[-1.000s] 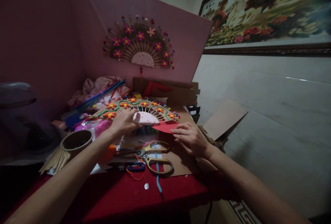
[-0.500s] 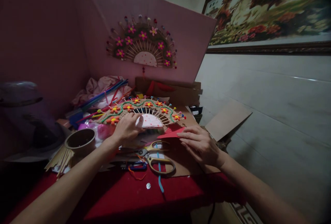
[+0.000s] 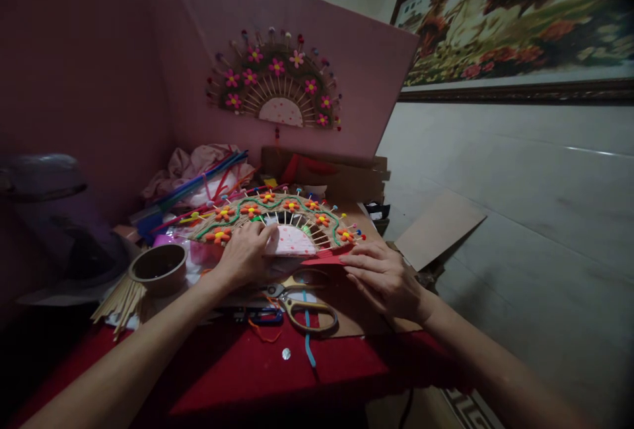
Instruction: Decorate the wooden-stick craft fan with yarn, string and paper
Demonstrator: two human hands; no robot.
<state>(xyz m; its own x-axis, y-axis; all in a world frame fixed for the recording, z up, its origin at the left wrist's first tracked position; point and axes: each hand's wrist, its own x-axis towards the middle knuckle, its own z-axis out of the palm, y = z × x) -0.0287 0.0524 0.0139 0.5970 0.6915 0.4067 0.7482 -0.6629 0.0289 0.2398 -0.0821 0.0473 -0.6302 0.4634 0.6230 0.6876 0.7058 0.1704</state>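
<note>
A handmade fan (image 3: 292,241) with orange flowers, a wavy green trim and bead-tipped sticks is tilted above the table. My left hand (image 3: 246,248) grips it at the left end of its white, red-dotted half-round base, thumb on the front; the other fingertips are hidden behind. At the fan's lower right, my right hand (image 3: 384,277) pinches a piece of red paper (image 3: 321,260) between thumb and fingers. The paper's left end lies just under the fan's base; whether they touch I cannot tell. Gold-handled scissors (image 3: 311,318) lie below, between my hands.
On the red cloth (image 3: 238,376) are a blue snipper (image 3: 265,316), a light-blue strip (image 3: 309,343) and a brown roll of tape (image 3: 158,269) beside thin wooden sticks (image 3: 119,302). Cardboard (image 3: 349,323) lies under my right hand. A similar fan (image 3: 280,112) hangs on the pink board behind.
The fan has shifted slightly right and down with my left hand, its face turned more toward me. My right hand stays almost in place with the red paper, which now appears narrower.
</note>
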